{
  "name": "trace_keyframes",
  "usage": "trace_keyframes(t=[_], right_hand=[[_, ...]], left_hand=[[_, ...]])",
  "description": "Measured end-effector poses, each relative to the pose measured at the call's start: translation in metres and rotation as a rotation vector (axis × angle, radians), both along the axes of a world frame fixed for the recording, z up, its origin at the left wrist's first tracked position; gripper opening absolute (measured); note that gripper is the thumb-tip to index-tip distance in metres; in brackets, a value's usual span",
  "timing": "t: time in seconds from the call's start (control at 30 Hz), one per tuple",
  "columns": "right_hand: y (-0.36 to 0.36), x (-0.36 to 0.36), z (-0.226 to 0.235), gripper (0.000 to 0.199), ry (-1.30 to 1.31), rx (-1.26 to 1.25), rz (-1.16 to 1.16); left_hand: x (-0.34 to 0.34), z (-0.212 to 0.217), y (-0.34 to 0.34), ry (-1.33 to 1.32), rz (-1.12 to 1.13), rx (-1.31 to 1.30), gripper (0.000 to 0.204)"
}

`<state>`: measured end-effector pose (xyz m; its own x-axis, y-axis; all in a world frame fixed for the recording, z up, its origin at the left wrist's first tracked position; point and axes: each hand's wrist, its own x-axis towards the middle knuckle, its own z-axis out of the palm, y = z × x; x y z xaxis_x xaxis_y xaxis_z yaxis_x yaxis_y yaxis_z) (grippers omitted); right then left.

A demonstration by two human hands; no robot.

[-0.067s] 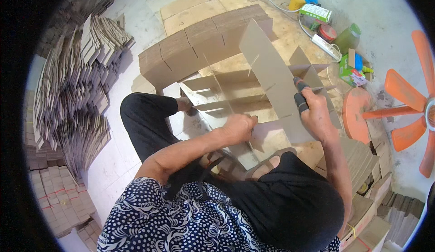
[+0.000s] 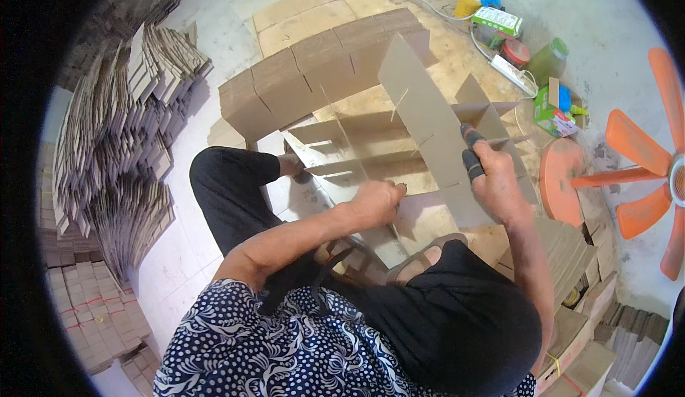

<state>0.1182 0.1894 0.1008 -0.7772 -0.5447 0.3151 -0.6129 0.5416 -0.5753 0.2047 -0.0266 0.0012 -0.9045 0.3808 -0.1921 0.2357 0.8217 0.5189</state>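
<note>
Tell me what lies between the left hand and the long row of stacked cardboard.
In the head view, interlocked cardboard strips with open gaps among them lie between the left hand and the row of stacked cardboard.

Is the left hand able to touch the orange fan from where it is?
Probably not. The tall cardboard panel and the right hand are between the left hand and the orange fan.

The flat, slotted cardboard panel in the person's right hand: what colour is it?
The flat, slotted cardboard panel is greyish brown, showing best in the head view.
</note>
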Motion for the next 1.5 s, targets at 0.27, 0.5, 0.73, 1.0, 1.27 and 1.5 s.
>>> trace_keyframes(t=[0.27, 0.5, 0.73, 1.0, 1.27, 1.5], right_hand=[[-0.010, 0.009, -0.012, 0.046, -0.164, 0.200, 0.006], [-0.030, 0.012, -0.055, 0.035, -0.102, 0.335, 0.020], [0.002, 0.052, -0.062, 0.023, 0.262, 0.126, -0.146], [0.179, 0.220, -0.130, 0.037, 0.130, 0.290, -1.365], [0.228, 0.242, -0.099, 0.023, 0.198, 0.096, -1.216], [0.149, 0.133, -0.020, 0.048, 0.156, 0.153, -0.820]], left_hand=[[0.003, -0.001, 0.004, -0.064, -0.044, -0.105, 0.021], [0.001, 0.004, 0.004, -0.052, -0.052, -0.156, 0.026], [-0.005, 0.005, -0.009, 0.006, -0.062, -0.191, 0.021], [-0.036, 0.060, 0.039, 0.205, -0.120, 0.147, 0.024], [-0.050, 0.016, 0.053, -0.030, -0.196, -0.151, 0.020], [-0.038, 0.011, 0.038, -0.015, -0.194, -0.132, 0.019]])
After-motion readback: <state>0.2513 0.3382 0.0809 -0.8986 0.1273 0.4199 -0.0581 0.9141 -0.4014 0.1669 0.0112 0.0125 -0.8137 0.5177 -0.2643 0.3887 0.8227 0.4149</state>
